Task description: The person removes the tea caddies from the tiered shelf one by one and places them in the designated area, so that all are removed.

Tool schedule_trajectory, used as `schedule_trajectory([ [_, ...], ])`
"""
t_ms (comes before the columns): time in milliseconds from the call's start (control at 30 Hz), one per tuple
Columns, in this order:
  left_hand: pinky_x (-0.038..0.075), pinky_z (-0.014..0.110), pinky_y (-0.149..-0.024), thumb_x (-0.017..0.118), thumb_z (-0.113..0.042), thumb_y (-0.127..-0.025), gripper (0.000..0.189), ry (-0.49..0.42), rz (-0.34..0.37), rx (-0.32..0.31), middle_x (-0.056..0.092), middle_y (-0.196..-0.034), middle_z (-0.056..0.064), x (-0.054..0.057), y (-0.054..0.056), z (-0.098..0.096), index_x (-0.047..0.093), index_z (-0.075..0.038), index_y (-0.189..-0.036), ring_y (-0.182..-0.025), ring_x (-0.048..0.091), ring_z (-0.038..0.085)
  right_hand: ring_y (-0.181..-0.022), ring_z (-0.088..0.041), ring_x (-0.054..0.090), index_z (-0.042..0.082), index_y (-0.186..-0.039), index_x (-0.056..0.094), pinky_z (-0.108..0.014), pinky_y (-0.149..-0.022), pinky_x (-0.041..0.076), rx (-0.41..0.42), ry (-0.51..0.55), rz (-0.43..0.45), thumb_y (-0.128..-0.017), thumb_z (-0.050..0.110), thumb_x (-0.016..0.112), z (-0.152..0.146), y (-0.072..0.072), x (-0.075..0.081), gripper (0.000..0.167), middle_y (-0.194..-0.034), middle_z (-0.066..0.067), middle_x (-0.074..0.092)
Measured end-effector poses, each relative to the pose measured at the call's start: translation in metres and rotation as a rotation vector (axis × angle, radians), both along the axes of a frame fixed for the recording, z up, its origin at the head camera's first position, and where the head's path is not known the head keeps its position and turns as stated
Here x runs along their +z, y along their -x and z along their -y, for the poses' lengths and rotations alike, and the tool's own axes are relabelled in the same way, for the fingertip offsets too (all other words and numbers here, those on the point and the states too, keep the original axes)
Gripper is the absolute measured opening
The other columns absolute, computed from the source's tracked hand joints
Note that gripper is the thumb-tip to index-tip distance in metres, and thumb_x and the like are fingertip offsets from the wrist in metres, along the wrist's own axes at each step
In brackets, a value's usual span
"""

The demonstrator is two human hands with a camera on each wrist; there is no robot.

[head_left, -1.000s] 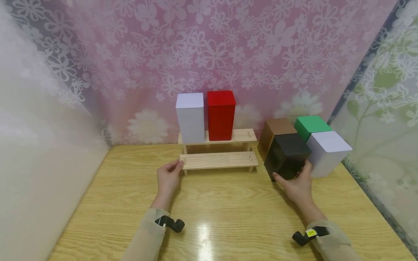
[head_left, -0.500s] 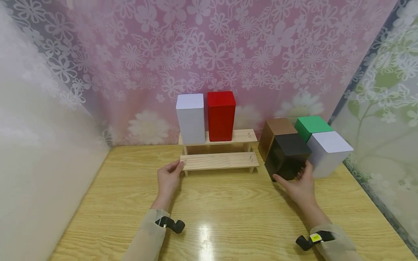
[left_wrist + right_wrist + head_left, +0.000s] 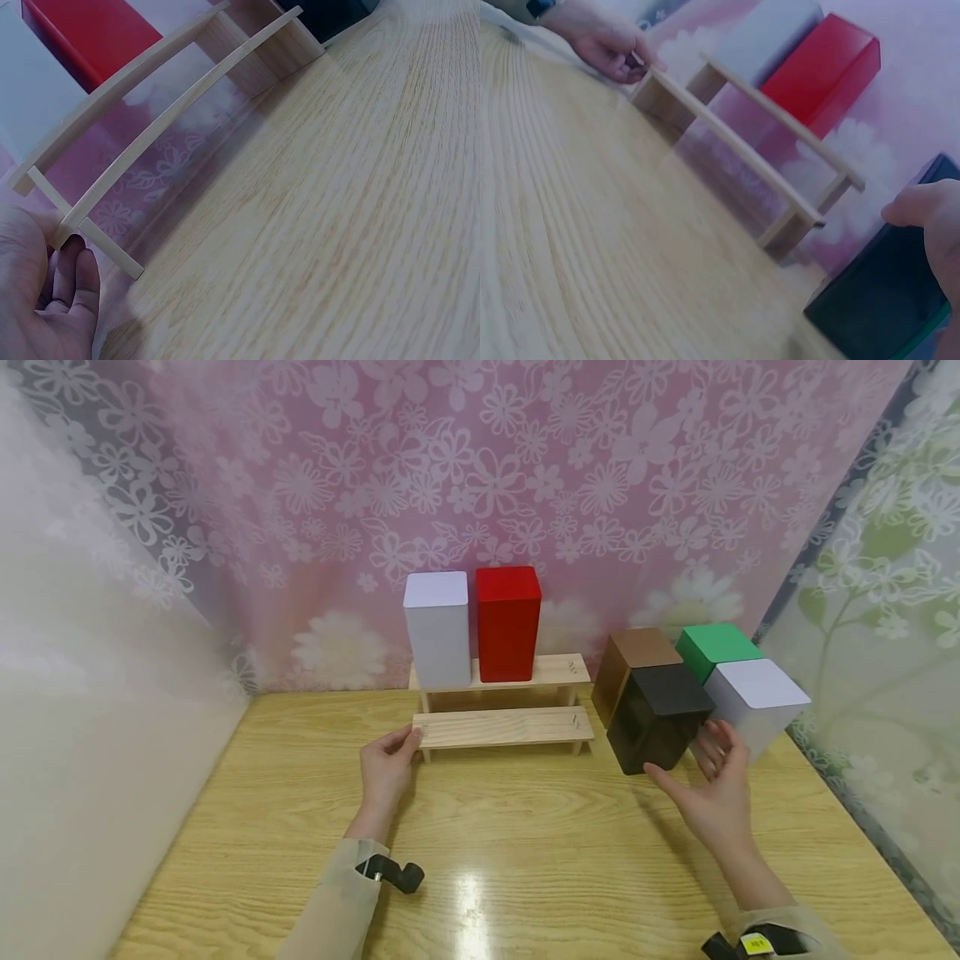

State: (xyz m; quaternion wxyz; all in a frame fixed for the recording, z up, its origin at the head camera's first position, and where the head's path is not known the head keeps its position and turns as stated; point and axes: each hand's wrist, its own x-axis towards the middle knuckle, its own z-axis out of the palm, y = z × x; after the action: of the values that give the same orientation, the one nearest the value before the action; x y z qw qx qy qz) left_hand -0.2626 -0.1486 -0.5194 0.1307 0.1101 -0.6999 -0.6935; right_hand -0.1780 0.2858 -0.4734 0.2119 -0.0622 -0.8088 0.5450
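Observation:
My left hand (image 3: 386, 772) pinches the left end of the lower board of a two-step wooden shelf (image 3: 502, 728); the left wrist view shows the thumb above the board (image 3: 150, 142) and fingers curled beneath. A white box (image 3: 438, 639) and a red box (image 3: 508, 631) stand upright on the upper step. Over on the right, my right hand (image 3: 716, 802) is spread beside a black box (image 3: 652, 727), its thumb by the box's lower front corner and its fingers by the right side. Whether the thumb touches the box I cannot tell.
Behind the black box stands a brown box (image 3: 637, 652). A green box (image 3: 718, 645) and a second white box (image 3: 759, 689) are to its right. A pink floral curtain (image 3: 337, 527) closes off the back of the wooden table (image 3: 525, 843).
My right hand has loosened from the black box and drawn back slightly toward the lower right, its fingers spreading. The black box and my left hand stay where they were.

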Motion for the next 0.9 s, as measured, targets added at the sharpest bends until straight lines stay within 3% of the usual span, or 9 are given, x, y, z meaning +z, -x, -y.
schedule_trajectory([
  [167, 0.064, 0.027, -0.078, 0.080, -0.018, -0.099, 0.030, -0.004, 0.001, -0.005, 0.074, -0.116, 0.021, 0.000, 0.001, 0.000, 0.077, 0.002, -0.122, -0.095, 0.073, 0.020, -0.143, -0.028, 0.043, 0.016, -0.163, 0.027, -0.016, -0.112, 0.040, -0.038, 0.051, -0.113, -0.080, -0.005, 0.089, 0.007, -0.011, 0.014, 0.105, -0.160, -0.008, 0.037],
  [333, 0.064, 0.027, -0.078, 0.079, -0.017, -0.099, 0.030, -0.014, 0.001, -0.003, 0.074, -0.115, 0.021, 0.001, 0.001, 0.001, 0.077, 0.003, -0.122, -0.093, 0.073, 0.020, -0.141, -0.025, 0.046, 0.009, -0.159, 0.035, -0.019, -0.112, 0.042, -0.024, 0.026, -0.240, -0.073, -0.017, 0.088, 0.014, -0.017, 0.030, 0.104, -0.157, -0.009, 0.042],
  [500, 0.064, 0.027, -0.078, 0.079, -0.015, -0.099, 0.029, -0.010, -0.004, -0.003, 0.075, -0.114, 0.021, 0.002, 0.000, 0.001, 0.077, 0.004, -0.121, -0.092, 0.073, 0.019, -0.141, -0.024, 0.048, 0.007, -0.159, 0.037, -0.020, -0.113, 0.042, 0.024, -0.004, -0.270, -0.072, -0.019, 0.088, 0.026, -0.019, 0.045, 0.104, -0.157, -0.010, 0.042],
  [900, 0.064, 0.028, -0.078, 0.079, -0.013, -0.099, 0.027, -0.018, -0.008, 0.000, 0.075, -0.112, 0.021, 0.003, 0.000, 0.000, 0.078, 0.004, -0.119, -0.090, 0.072, 0.017, -0.141, -0.028, 0.048, -0.001, -0.157, 0.037, -0.031, -0.118, 0.042, 0.129, -0.051, -0.312, -0.072, -0.017, 0.089, 0.070, 0.005, 0.057, 0.101, -0.157, -0.011, 0.044],
])
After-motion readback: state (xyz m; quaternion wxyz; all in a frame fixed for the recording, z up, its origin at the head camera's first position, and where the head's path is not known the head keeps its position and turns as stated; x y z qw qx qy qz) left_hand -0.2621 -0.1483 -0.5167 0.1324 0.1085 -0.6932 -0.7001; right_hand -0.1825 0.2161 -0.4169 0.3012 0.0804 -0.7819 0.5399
